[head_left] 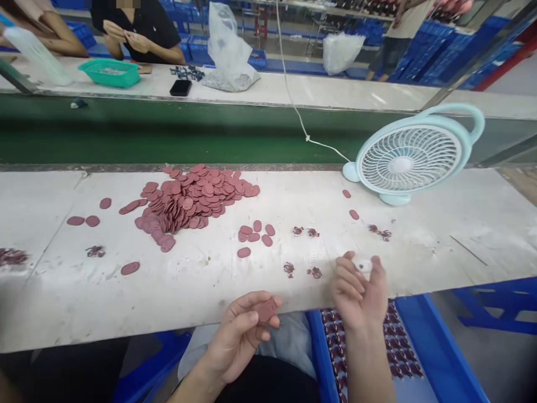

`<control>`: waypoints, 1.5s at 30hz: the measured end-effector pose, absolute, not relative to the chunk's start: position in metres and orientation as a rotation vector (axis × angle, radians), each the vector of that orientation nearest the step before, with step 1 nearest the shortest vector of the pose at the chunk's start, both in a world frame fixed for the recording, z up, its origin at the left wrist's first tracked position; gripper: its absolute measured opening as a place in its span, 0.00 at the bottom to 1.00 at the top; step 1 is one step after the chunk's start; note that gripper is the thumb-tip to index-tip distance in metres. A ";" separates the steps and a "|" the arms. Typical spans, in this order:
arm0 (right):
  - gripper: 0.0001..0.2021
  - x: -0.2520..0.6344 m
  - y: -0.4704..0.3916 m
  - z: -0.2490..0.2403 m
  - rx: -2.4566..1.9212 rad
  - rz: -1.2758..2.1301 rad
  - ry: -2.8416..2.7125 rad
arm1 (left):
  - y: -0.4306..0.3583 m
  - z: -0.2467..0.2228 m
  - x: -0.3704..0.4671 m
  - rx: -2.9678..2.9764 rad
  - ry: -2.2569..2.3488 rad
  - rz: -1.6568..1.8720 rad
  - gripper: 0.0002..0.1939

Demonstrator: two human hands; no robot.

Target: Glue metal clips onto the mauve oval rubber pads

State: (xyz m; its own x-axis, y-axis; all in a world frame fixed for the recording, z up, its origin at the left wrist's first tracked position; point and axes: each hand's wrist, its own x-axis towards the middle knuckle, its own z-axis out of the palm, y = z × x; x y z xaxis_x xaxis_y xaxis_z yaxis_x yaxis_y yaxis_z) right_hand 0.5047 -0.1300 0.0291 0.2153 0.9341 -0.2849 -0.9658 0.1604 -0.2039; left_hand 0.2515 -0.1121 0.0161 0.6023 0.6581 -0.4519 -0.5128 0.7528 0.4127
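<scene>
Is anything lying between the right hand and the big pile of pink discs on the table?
Nothing tall blocks it. Between the right hand and the pile the table bears only flat bits: a small cluster of discs and a few dark pieces. The left hand holds one disc.

Dusty-pink discs, pale blue fan, green belt, teal basket.

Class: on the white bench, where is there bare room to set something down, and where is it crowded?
Bare: right end of the bench, beyond the fan; also the front strip left of the left hand. Crowded: the pile of discs and scattered bits before the right hand.
</scene>
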 end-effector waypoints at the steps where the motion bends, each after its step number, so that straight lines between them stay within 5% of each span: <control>1: 0.14 0.494 -0.136 0.035 -0.505 1.318 0.048 | -0.112 0.016 0.252 0.256 0.618 0.683 0.14; 7: 0.19 0.437 -0.170 0.051 -1.060 1.168 -0.297 | -0.111 0.016 0.254 0.252 0.600 0.709 0.13; 10: 0.19 0.427 -0.180 0.044 -1.083 1.195 -0.253 | -0.110 0.016 0.251 0.245 0.653 0.722 0.10; 15: 0.19 0.428 -0.196 0.038 -1.091 1.204 -0.206 | -0.111 0.016 0.245 0.250 0.718 0.667 0.20; 32: 0.18 0.426 -0.194 0.053 -1.036 1.228 -0.261 | -0.127 0.014 0.263 0.405 0.644 0.597 0.17; 39: 0.14 0.415 -0.196 0.051 -1.134 1.037 -0.496 | -0.134 0.017 0.267 0.389 0.670 0.642 0.07; 45: 0.14 0.396 -0.199 0.043 -1.413 0.623 -0.686 | -0.138 0.019 0.269 0.319 0.608 0.623 0.10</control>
